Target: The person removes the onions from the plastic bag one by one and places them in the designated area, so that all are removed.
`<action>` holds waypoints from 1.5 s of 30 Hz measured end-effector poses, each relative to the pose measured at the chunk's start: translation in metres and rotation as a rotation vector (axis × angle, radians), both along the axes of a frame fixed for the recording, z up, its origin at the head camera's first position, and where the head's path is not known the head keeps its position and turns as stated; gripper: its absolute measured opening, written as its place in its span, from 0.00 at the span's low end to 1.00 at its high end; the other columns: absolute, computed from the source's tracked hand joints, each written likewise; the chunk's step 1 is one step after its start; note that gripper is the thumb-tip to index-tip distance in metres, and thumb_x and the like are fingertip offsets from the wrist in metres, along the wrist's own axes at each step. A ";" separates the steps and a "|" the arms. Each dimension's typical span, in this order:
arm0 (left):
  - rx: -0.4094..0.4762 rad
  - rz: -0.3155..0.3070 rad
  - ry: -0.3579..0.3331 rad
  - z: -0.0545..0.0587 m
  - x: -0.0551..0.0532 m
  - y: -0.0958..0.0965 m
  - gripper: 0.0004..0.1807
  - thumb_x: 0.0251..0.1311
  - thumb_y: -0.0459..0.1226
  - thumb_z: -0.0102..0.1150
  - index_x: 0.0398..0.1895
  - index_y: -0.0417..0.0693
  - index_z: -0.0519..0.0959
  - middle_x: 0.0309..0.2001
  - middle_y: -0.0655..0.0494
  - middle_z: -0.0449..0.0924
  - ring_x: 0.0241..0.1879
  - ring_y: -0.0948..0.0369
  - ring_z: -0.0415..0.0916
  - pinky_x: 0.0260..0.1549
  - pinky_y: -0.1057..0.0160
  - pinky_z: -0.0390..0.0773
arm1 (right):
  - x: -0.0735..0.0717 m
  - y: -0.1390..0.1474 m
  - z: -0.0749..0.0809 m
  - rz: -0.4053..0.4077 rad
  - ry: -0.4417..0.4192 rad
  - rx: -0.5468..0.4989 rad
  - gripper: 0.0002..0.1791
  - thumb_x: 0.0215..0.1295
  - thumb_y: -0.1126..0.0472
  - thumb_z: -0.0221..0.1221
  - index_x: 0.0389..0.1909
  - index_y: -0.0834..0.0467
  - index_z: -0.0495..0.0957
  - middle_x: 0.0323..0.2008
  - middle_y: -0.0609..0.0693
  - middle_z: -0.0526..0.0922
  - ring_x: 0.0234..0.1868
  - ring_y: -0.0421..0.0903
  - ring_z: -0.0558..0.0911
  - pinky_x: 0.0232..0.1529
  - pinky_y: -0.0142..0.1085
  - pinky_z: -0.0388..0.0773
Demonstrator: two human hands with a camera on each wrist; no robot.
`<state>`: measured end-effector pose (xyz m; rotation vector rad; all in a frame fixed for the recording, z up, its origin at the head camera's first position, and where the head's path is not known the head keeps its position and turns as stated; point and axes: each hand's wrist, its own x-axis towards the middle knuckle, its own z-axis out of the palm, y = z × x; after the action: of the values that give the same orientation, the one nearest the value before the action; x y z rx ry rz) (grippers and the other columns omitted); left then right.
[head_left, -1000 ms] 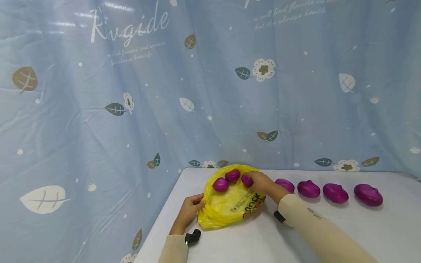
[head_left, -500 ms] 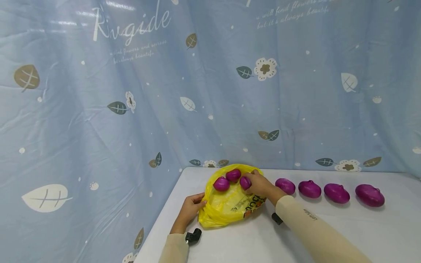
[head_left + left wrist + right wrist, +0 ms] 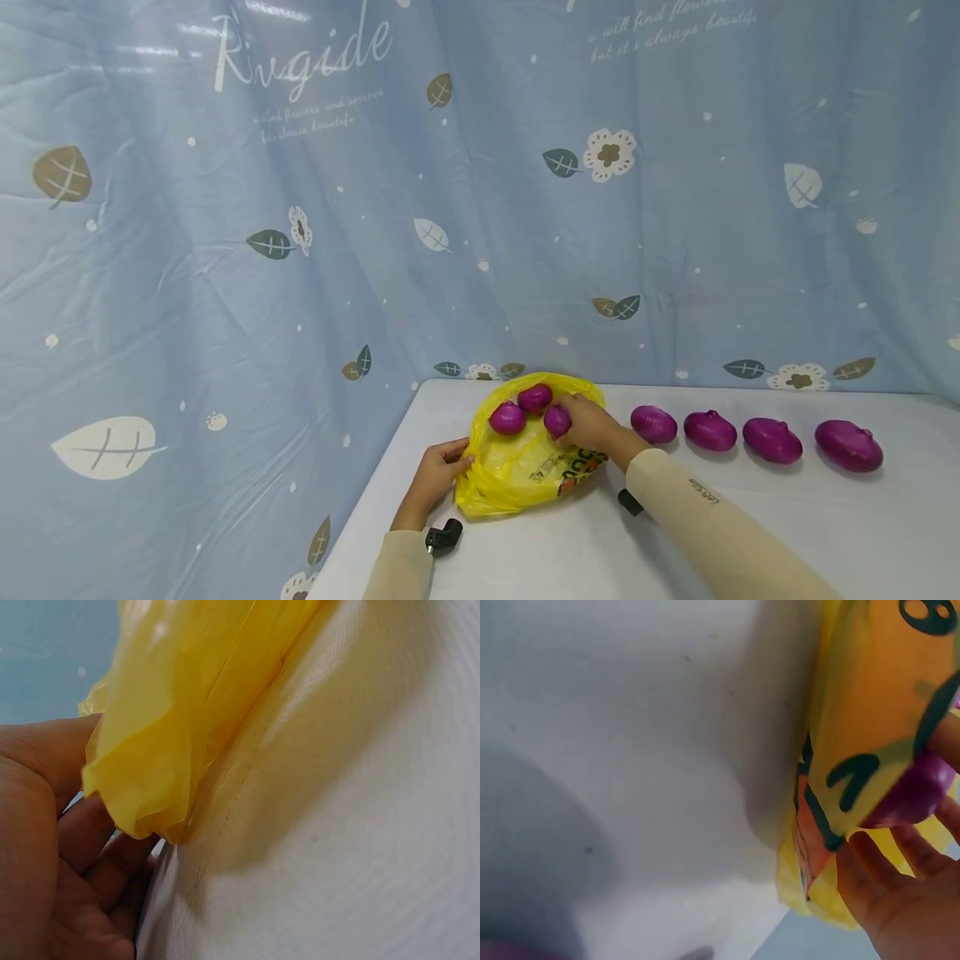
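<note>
Staged recording setup, not a real home/shop. Blue printed curtain backdrop (image 3: 300, 250) w/ leaves & flowers wraps a plain white table (image 3: 750, 533). Purple onions (image 3: 750, 437) lined up in a row.

Head view: taken from above and behind hands, faced forward and down over white table (image 3: 750, 533) toward blue curtain (image 3: 225, 292). Left wrist view: held very close, yellow bag (image 3: 187, 712) seen at table level. Right wrist view: equally close. Bag (image 3: 877, 735) shared by all three views.

three onions (image 3: 534, 397) on bag (image 3: 517, 471) | apparently four onions (image 3: 757, 437) right
</note>
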<state>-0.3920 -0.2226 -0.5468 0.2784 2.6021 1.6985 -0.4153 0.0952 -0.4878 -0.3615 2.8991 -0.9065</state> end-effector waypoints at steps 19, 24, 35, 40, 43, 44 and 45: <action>0.002 0.007 -0.023 0.001 -0.003 0.003 0.21 0.62 0.38 0.64 0.58 0.48 0.80 0.54 0.53 0.80 0.55 0.54 0.75 0.54 0.56 0.76 | 0.009 0.002 0.001 -0.007 -0.044 -0.048 0.41 0.50 0.52 0.75 0.64 0.58 0.70 0.56 0.54 0.76 0.53 0.52 0.76 0.56 0.51 0.74; -0.002 0.008 -0.022 0.003 0.000 0.003 0.21 0.62 0.39 0.65 0.58 0.48 0.80 0.54 0.53 0.81 0.55 0.54 0.75 0.55 0.55 0.75 | 0.012 0.004 0.003 0.014 -0.003 -0.032 0.33 0.49 0.53 0.75 0.58 0.55 0.76 0.54 0.56 0.74 0.50 0.52 0.76 0.55 0.50 0.75; 0.011 -0.008 -0.017 0.004 0.000 0.000 0.22 0.62 0.39 0.65 0.59 0.46 0.79 0.56 0.51 0.79 0.56 0.53 0.75 0.55 0.56 0.75 | 0.020 0.007 0.010 0.015 -0.017 -0.045 0.43 0.48 0.55 0.76 0.66 0.60 0.70 0.54 0.55 0.79 0.54 0.52 0.77 0.58 0.51 0.72; 0.010 -0.015 -0.022 0.007 0.002 0.000 0.22 0.62 0.38 0.65 0.59 0.45 0.79 0.56 0.49 0.79 0.55 0.52 0.75 0.54 0.57 0.76 | 0.024 0.008 0.010 0.022 -0.001 -0.048 0.38 0.47 0.55 0.76 0.61 0.60 0.74 0.51 0.52 0.80 0.50 0.49 0.78 0.56 0.49 0.75; 0.015 -0.011 -0.033 0.007 0.002 -0.001 0.22 0.61 0.38 0.65 0.59 0.45 0.79 0.55 0.50 0.80 0.55 0.52 0.75 0.54 0.56 0.75 | 0.028 0.009 0.013 0.035 0.007 -0.055 0.36 0.47 0.56 0.76 0.59 0.60 0.76 0.49 0.50 0.81 0.49 0.48 0.79 0.55 0.48 0.75; 0.012 -0.010 -0.034 0.006 0.002 -0.001 0.22 0.61 0.39 0.65 0.59 0.46 0.79 0.55 0.50 0.80 0.55 0.52 0.75 0.55 0.56 0.75 | 0.030 0.010 0.014 0.041 0.012 -0.056 0.36 0.47 0.55 0.76 0.59 0.60 0.76 0.49 0.50 0.81 0.49 0.49 0.78 0.55 0.48 0.75; 0.010 -0.009 -0.031 0.006 0.002 -0.001 0.22 0.61 0.39 0.65 0.59 0.45 0.79 0.55 0.50 0.80 0.55 0.52 0.75 0.55 0.55 0.75 | 0.031 0.011 0.015 0.047 0.019 -0.055 0.36 0.46 0.55 0.76 0.59 0.61 0.76 0.50 0.51 0.81 0.50 0.49 0.78 0.56 0.49 0.75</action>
<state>-0.3897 -0.2238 -0.5412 0.2623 2.5675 1.6993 -0.3841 0.1058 -0.4724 -0.4424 2.8740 -0.9820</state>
